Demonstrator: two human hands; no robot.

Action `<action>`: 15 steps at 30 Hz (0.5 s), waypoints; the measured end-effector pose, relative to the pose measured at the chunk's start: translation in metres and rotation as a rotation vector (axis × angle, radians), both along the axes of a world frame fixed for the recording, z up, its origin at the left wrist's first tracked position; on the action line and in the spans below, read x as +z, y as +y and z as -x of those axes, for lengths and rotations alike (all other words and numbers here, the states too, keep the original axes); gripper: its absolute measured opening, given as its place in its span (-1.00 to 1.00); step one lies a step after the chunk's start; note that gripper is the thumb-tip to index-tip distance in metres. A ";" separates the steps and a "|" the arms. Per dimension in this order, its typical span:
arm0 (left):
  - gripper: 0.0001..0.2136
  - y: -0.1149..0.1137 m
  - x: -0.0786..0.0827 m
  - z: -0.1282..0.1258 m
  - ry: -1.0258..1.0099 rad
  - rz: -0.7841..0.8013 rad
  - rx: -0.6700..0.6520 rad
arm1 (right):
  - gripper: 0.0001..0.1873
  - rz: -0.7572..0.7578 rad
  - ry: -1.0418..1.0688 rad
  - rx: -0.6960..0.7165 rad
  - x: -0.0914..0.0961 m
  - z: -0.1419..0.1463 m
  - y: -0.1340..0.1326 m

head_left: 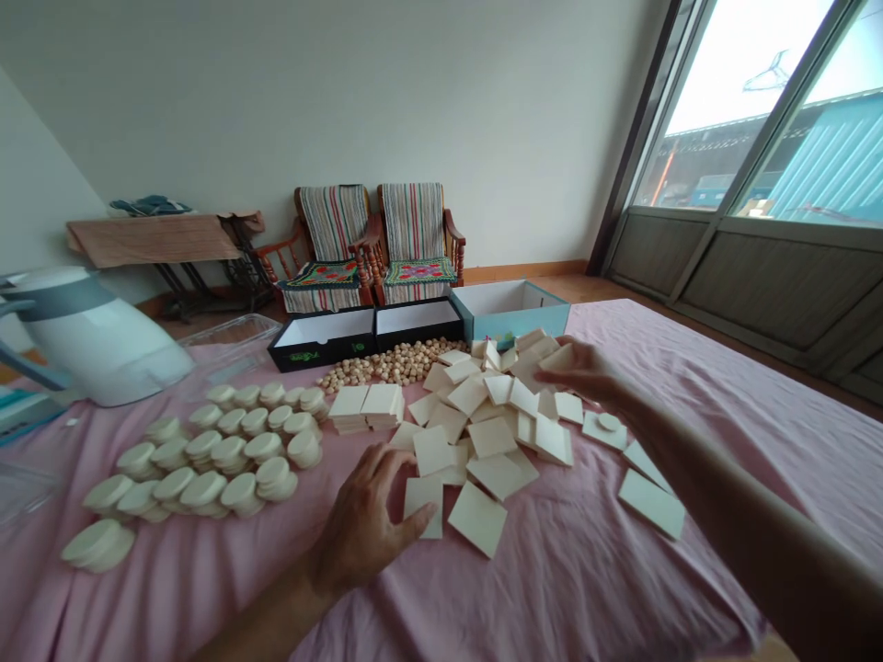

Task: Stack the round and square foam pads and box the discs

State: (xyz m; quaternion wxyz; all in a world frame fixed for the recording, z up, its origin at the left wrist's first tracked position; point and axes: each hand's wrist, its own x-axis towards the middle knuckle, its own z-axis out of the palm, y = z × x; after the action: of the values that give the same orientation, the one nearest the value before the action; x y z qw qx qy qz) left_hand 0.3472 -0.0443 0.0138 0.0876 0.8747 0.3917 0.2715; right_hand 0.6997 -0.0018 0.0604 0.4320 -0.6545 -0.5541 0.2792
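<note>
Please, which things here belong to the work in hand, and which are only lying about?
Likely in the work:
loose squares, with left hand and right hand at them
square stacks
round stacks

Likely lying about:
jug
chairs
wooden bits and boxes: untouched, so unsure

A pink cloth [586,570], full of folds, covers the surface, so what is under it cannot be seen; taking the heap of square tiles [493,439] as centre of the clock, two neat tile stacks [349,402] stand at nine o'clock; farther to nine are rows of stacked discs [228,450]; between ten and eleven lie many small wooden pieces [410,361], and just beyond them two open black boxes [338,345]; a light blue box [497,329] is at twelve; a white and grey jug [117,345] stands far off between nine and ten; some loose tiles [652,504] lie between three and four.
</note>
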 end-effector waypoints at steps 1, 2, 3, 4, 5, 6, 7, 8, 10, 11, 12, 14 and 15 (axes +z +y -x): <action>-0.69 -0.002 -0.002 0.001 0.012 0.025 -0.010 | -0.49 0.023 -0.012 0.008 0.001 0.011 0.010; -0.65 -0.004 -0.003 0.001 0.023 0.045 -0.022 | -0.47 0.053 -0.028 0.008 0.002 0.020 0.018; -0.60 -0.006 -0.004 0.001 0.033 0.063 -0.034 | -0.43 0.074 -0.064 0.002 0.002 0.027 0.026; -0.56 -0.008 -0.004 0.001 0.041 0.079 -0.046 | -0.39 0.077 -0.133 -0.008 0.001 0.033 0.033; -0.52 -0.009 -0.003 0.001 0.050 0.097 -0.057 | -0.34 0.068 -0.212 -0.014 0.000 0.037 0.038; -0.50 -0.010 -0.002 0.001 0.058 0.117 -0.066 | -0.29 0.044 -0.285 -0.023 -0.001 0.039 0.042; -0.49 -0.011 0.000 0.002 0.064 0.139 -0.072 | -0.24 0.009 -0.350 -0.031 -0.003 0.041 0.043; -0.48 -0.012 0.001 0.002 0.068 0.160 -0.077 | -0.21 -0.031 -0.404 -0.040 -0.003 0.043 0.043; -0.46 -0.013 0.004 0.002 0.067 0.191 -0.091 | -0.26 -0.118 -0.475 -0.060 -0.004 0.048 0.038; -0.46 -0.013 0.005 0.003 0.064 0.200 -0.103 | -0.33 -0.165 -0.490 -0.066 -0.003 0.052 0.033; -0.45 -0.013 0.005 0.003 0.062 0.206 -0.118 | -0.42 -0.202 -0.487 -0.056 -0.003 0.058 0.026; -0.43 -0.013 0.005 0.004 0.054 0.211 -0.145 | -0.60 -0.232 -0.445 0.034 -0.001 0.075 0.012; -0.42 -0.013 0.005 0.004 0.051 0.209 -0.153 | -0.66 -0.227 -0.429 0.115 -0.001 0.086 0.004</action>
State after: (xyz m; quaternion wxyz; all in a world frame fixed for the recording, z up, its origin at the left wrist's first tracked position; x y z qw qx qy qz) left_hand 0.3429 -0.0569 0.0184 0.1889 0.8948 0.3520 0.1993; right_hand 0.6138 0.0022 0.0597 0.3585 -0.6135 -0.6973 0.0941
